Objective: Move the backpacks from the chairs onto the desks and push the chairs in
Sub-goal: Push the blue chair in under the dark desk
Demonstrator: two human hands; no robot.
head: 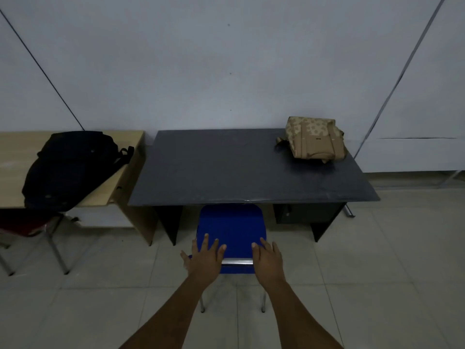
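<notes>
A blue chair (231, 227) stands in front of the dark grey desk (226, 167), its seat partly under the desk's front edge. My left hand (205, 255) and my right hand (268, 259) rest flat on top of the chair's backrest, fingers spread, either side of a bare metal bar. A tan patterned backpack (313, 138) lies on the grey desk's back right corner. A black backpack (70, 167) lies on the light wooden desk (125, 147) to the left. A red chair (25, 222) sits partly under that wooden desk.
A pale wall runs right behind both desks. The grey desk has a dark drawer unit (302, 212) under its right side. Light floor tiles (377, 273) stretch to the right and behind the blue chair.
</notes>
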